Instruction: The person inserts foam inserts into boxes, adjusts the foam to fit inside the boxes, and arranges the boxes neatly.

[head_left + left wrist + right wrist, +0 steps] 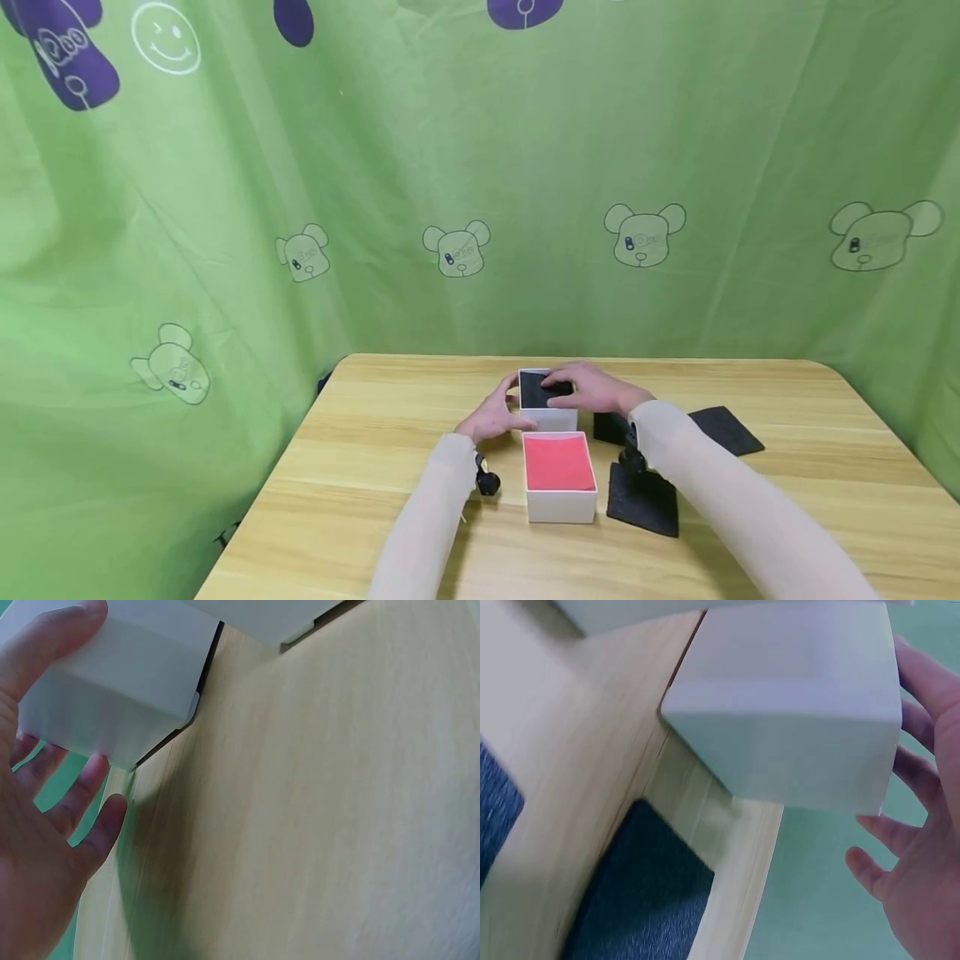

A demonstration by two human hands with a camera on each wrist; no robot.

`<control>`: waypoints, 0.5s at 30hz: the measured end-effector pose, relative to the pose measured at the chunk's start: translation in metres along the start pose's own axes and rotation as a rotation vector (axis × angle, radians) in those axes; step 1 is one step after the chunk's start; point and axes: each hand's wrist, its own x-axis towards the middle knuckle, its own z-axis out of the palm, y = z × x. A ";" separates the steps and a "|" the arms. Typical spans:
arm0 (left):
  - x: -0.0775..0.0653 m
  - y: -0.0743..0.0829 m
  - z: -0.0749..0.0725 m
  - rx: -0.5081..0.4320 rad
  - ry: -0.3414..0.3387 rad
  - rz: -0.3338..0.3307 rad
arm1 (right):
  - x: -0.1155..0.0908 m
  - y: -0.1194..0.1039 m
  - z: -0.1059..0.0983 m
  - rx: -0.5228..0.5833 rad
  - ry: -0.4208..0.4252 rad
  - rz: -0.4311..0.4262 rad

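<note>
A small white box [551, 421] stands toward the back of the table, with a black sheet [533, 392] inside its top. My left hand [491, 414] holds this box at its left side. In the left wrist view, the thumb lies across one white face while the fingers spread along the adjoining face. Over the box's right rim reaches my right hand [596, 389], its fingertips on the black sheet. In the right wrist view those fingertips are partly hidden behind the white wall. A second white box [561, 507], holding a red sheet [558, 462], sits just in front.
Black felt-like pieces lie right of the boxes: a near square [645, 502], a far-right square [727, 431] and another piece [609, 427] partly behind the right wrist. A green curtain [525, 167] hangs behind the wooden table [360, 467].
</note>
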 end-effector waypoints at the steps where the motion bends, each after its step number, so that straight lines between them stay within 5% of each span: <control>1: 0.000 0.000 0.000 -0.002 0.001 0.004 | 0.002 -0.001 0.001 0.006 -0.004 0.000; 15: 0.000 -0.001 0.000 -0.013 -0.003 0.013 | 0.016 -0.006 0.004 -0.004 -0.036 0.001</control>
